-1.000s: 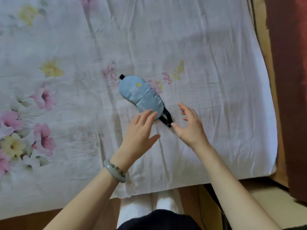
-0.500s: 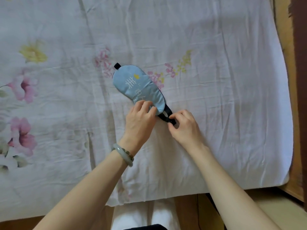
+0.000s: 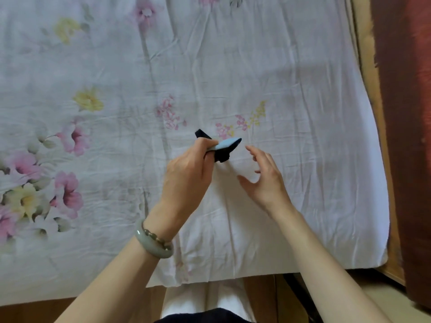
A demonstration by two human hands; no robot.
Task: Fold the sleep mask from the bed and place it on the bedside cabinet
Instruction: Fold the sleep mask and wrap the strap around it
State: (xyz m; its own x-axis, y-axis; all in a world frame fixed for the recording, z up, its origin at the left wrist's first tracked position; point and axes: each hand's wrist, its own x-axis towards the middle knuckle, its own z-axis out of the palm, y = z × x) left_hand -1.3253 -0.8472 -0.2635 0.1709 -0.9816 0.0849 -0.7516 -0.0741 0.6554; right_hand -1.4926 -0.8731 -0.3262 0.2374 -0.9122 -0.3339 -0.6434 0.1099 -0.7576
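Note:
The light blue sleep mask point(image 3: 227, 143) with a black underside and black strap is lifted just above the flowered bed sheet point(image 3: 116, 89). It looks doubled over, with only a narrow blue edge and black parts showing. My left hand point(image 3: 189, 173) is shut on it, pinching it between thumb and fingers, and hides most of it. My right hand point(image 3: 263, 180) hovers just right of the mask with fingers spread, holding nothing and not touching it. The bedside cabinet is not in view.
The sheet's near edge point(image 3: 210, 276) hangs over the bed in front of my legs. A wooden bed frame point(image 3: 370, 94) runs down the right side, with a dark red curtain point(image 3: 405, 113) beyond it. A grey-green bangle point(image 3: 152, 241) sits on my left wrist.
The mask lay flat on the sheet with both hands at its near end. Now my left hand has lifted it bunched up, and my right hand has let go and opened.

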